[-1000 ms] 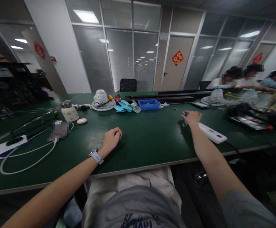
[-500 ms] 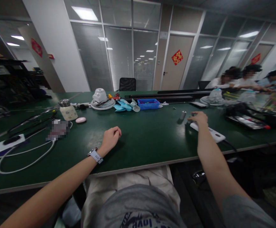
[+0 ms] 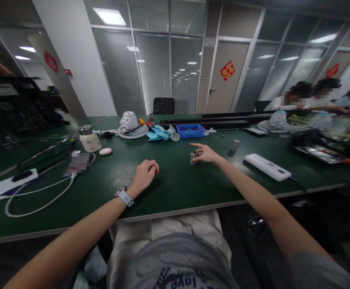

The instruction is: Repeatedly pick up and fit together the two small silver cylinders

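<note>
The right hand [image 3: 207, 154] has thumb and forefinger spread about a small, partly dark piece [image 3: 194, 155] just right of the frame's centre; I can't tell whether it's gripped. Left of centre, the left hand [image 3: 145, 176] lies loosely curled on the green table [image 3: 175, 188], and a grey cylinder [image 3: 235, 144] stands farther right.

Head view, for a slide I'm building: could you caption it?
Right hand at a small object over a green table, silver cylinder standing nearby, left hand loosely curled.
</note>
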The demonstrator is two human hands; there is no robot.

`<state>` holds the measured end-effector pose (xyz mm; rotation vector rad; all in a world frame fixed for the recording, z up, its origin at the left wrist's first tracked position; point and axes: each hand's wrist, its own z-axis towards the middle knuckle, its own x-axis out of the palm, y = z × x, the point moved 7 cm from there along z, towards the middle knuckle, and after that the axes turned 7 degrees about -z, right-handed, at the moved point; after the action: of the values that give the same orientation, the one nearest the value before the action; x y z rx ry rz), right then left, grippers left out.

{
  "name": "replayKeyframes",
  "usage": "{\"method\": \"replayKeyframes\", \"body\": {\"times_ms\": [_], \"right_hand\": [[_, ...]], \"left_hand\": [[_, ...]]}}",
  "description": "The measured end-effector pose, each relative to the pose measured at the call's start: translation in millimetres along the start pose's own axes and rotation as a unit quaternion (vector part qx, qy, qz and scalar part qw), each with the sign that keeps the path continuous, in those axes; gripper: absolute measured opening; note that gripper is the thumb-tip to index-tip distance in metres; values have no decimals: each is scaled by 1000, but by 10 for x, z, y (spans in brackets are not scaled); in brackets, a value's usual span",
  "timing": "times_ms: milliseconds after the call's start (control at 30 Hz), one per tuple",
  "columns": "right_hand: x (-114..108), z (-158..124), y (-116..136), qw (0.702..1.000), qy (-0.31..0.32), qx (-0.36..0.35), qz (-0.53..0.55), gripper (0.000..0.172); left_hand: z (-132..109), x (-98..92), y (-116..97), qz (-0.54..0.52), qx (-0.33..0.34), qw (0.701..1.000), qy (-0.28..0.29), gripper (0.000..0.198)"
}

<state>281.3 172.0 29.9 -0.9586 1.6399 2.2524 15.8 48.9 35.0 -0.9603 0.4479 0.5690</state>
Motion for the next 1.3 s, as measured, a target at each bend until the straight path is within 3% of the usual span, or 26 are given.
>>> {"method": "replayKeyframes", "body": {"times_ms": [167, 267, 367, 633, 767, 900, 1033, 1167, 1300], "right_hand": [[814, 12, 547, 985, 120, -71, 102, 93], [1087, -25, 788, 975, 154, -114, 115, 89], [1226, -86, 928, 968, 151, -161, 117, 83], [1262, -241, 957, 966, 103, -193, 137, 89], [1207, -293, 963, 975, 76, -186, 98, 93], [1154, -357, 1002, 975, 62, -207, 59, 86], [1121, -402, 1054, 968, 43, -248, 10, 59], [1131, -407, 1074, 967, 35, -253, -13, 44], [1080, -390, 1060, 966, 51, -253, -31, 39]], "left_hand": [[-12, 16, -154, -30, 49, 998, -2, 21], [-9, -14, -183, -51, 74, 996, -23, 23], [-10, -39, -186, -70, 93, 993, -35, 21], [4, -96, -121, -119, 49, 987, -95, 21], [0, -176, 10, -132, 19, 982, -135, 33], [8, -30, 234, -124, -41, 991, -38, 43], [-6, 109, 376, -105, -76, 991, 38, 46], [1, 130, 400, -75, -64, 994, 50, 56], [33, 63, 416, -117, -57, 992, 8, 53]]}}
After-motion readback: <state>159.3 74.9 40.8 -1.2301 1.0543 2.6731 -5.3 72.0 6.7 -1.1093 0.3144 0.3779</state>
